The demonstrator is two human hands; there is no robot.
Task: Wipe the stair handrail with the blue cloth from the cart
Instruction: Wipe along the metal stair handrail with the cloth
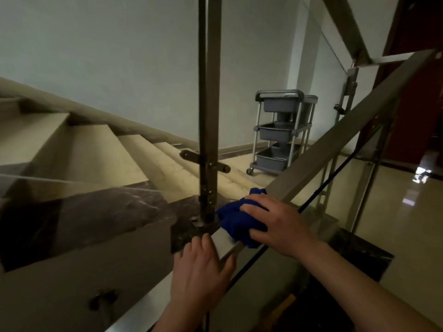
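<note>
The metal stair handrail (335, 142) slopes from the lower left up to the upper right. A bunched blue cloth (236, 218) lies on the rail near the middle of the view. My right hand (278, 224) grips the cloth against the rail, fingers curled over it and thumb underneath. Just below it, my left hand (201, 271) holds the rail itself, fingers on its left side and thumb on the right. The grey three-tier cart (280, 133) stands on the landing beyond the rail.
A vertical metal post (208, 104) with brackets rises just left of the cloth. Beige stair steps (96, 149) climb to the left. A glass panel hangs under the rail. A glossy floor (395, 207) and a dark red door (417, 92) are at right.
</note>
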